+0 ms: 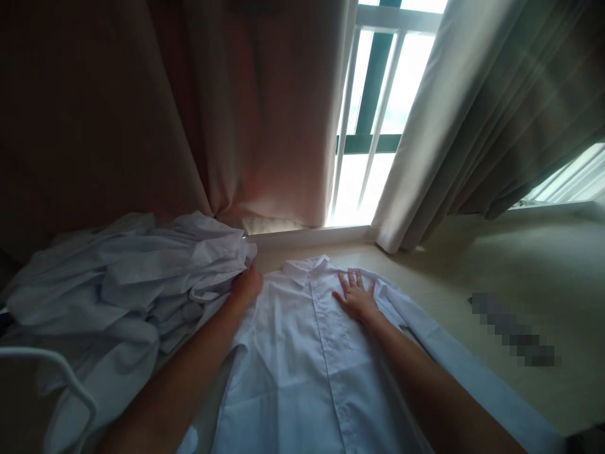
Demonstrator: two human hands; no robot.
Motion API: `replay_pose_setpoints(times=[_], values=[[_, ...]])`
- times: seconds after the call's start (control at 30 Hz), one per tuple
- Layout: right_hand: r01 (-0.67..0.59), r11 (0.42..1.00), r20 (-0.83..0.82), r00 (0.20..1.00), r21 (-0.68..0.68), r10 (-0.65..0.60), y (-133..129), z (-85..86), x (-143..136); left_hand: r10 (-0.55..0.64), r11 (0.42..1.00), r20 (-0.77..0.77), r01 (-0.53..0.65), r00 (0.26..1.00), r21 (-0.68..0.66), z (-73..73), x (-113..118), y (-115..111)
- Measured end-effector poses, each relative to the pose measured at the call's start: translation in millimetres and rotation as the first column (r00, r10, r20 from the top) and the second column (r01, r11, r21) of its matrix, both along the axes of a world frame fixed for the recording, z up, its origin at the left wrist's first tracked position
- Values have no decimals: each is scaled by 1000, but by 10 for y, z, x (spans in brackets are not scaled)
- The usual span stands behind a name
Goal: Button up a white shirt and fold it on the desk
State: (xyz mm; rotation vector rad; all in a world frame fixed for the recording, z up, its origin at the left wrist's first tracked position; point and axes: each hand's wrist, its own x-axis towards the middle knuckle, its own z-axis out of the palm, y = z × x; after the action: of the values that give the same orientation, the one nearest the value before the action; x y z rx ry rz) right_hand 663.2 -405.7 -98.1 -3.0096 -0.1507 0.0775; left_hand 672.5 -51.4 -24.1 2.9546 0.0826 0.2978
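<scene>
White shirt (307,353) lies flat, buttoned, collar toward the window (373,113).

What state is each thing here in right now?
Shirt: spread flat, buttoned, collar toward the window.
Pile of shirts: crumpled, heaped at left.
Left hand: at the shirt's shoulder, beside the pile.
Right hand: open, flat on the shirt.
Curtains: parted.

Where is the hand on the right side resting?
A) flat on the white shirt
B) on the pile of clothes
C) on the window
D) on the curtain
A: the right hand lies flat, fingers spread, on the chest of the white shirt spread out on the table.
</scene>
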Motion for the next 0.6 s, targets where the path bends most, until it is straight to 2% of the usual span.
replay_pose_setpoints(times=[0.03, 0.1, 0.17, 0.27, 0.33, 0.4, 0.5, 0.57, 0.6], values=[[-4, 1000, -7, 1000, 4, 4, 15, 11, -36, -9, 1000, 0, 9, 1000, 11, -55, -106, -175], [-15, 1000, -12, 1000, 20, 16, 43, 31, -151, -100, 994, -18, 100, 995, 43, -204, -392, -465], [-26, 999, -19, 999, 35, 26, 54, 46, -327, -141, 988, -77, 146, 987, 58, -359, -734, -600], [-76, 996, -15, 997, 56, 77, 46, 71, -640, -139, 986, -89, 146, 986, 78, -508, -1185, -505], [-115, 990, -6, 993, 86, 116, 59, 125, -804, -158, 982, -82, 165, 984, 89, -537, -1371, -360], [-81, 989, 51, 996, 125, 75, 126, 245, -877, -170, 980, -77, 177, 982, 91, -527, -1467, -253], [-41, 987, 239, 971, 157, 2, 333, 543, -802, -161, 983, -76, 167, 984, 72, -484, -1516, -220], [-167, 977, 298, 947, 131, 122, 495, 731, -698, -154, 986, -81, 158, 985, 53, -456, -1529, -240], [-240, 963, 269, 942, 121, 201, 564, 790, -658, -154, 986, -84, 159, 984, 44, -444, -1535, -250]])
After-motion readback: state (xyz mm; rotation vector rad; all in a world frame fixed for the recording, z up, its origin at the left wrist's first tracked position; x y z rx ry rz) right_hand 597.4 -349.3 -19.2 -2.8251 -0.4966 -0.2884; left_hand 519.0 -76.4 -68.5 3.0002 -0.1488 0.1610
